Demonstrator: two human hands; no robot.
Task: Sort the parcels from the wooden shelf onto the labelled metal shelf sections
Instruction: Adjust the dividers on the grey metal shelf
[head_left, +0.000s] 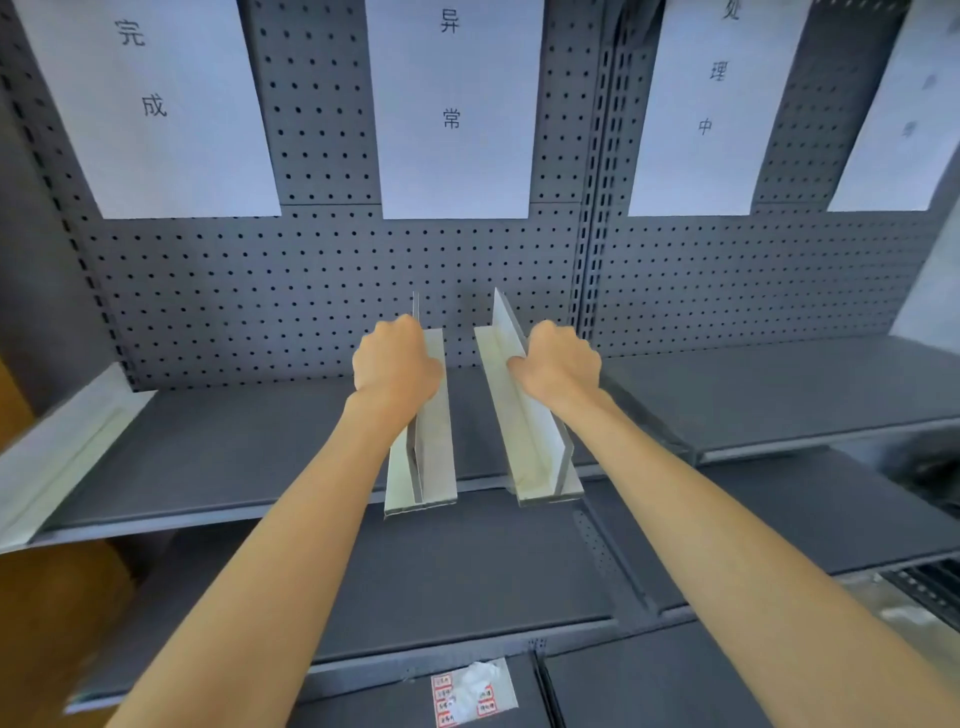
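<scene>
Two white T-shaped dividers stand on the grey metal shelf (234, 452). My left hand (395, 361) grips the upright fin of the left divider (434, 457). The right divider (524, 441) is held the same way by my right hand (563, 364), fingers curled over its fin. White paper labels hang on the pegboard above: one at the left (156, 114), one in the middle (452, 114), one at the right (711, 114). No parcel is in view.
A third white divider (57, 462) lies at the shelf's left end. A second shelf section (779, 395) continues to the right, lower shelves (467, 582) sit below. A small clear bag of red-and-white stickers (470, 693) lies on the bottom shelf. Wood shows at far left (31, 623).
</scene>
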